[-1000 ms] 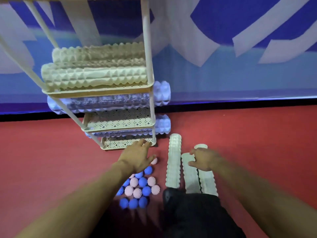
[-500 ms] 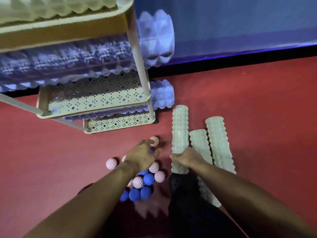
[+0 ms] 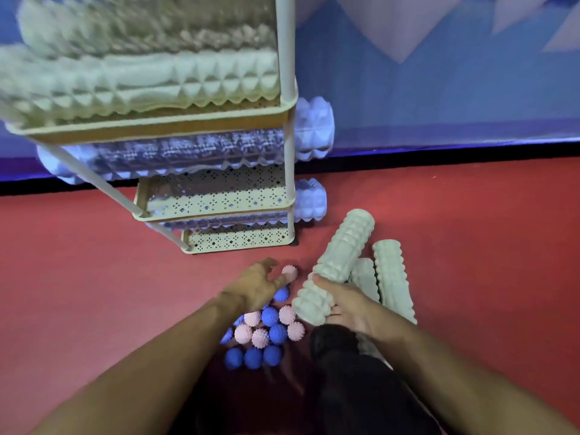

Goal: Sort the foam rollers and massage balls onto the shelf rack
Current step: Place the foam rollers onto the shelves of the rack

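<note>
Above the floor, foam roller wrapped in right hand fingers

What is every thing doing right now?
Right hand: gripping pale green foam roller, tilted up.
Left hand: open, fingertip at pink spiky ball.
Two pale green rollers: lying on red floor.
Cream shelf rack: upright, holding rollers.

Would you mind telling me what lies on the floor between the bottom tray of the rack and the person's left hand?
In the head view, only bare red floor separates the bottom tray from the left hand.
</note>
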Demonstrator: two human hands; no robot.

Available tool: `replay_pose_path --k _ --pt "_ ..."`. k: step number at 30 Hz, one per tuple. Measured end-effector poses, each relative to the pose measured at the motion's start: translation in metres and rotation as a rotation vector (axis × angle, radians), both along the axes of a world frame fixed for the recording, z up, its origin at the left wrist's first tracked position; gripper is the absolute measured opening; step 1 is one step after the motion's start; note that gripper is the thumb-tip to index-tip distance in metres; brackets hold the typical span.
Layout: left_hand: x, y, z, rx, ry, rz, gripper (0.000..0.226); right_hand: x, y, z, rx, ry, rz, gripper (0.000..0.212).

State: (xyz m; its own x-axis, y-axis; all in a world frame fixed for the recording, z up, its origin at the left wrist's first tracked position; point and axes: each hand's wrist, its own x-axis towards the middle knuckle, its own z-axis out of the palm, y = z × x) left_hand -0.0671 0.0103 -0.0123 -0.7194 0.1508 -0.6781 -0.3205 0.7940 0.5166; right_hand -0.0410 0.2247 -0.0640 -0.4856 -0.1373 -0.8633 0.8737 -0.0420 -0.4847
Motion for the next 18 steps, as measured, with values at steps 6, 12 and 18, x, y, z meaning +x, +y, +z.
replay_pose_path --k 6,12,18 --pt "0.005 0.022 0.146 0.206 0.087 0.003 0.049 0.017 -0.005 0.130 -0.303 0.184 -0.078 0.060" --pt "0.048 0.022 0.285 0.263 0.211 -0.126 0.027 0.040 -0.014 0.266 -0.475 0.403 -0.042 0.049" --pt "0.100 0.010 0.382 0.351 0.399 -0.145 0.037 0.075 -0.030 0.369 -0.501 0.554 0.103 0.045"
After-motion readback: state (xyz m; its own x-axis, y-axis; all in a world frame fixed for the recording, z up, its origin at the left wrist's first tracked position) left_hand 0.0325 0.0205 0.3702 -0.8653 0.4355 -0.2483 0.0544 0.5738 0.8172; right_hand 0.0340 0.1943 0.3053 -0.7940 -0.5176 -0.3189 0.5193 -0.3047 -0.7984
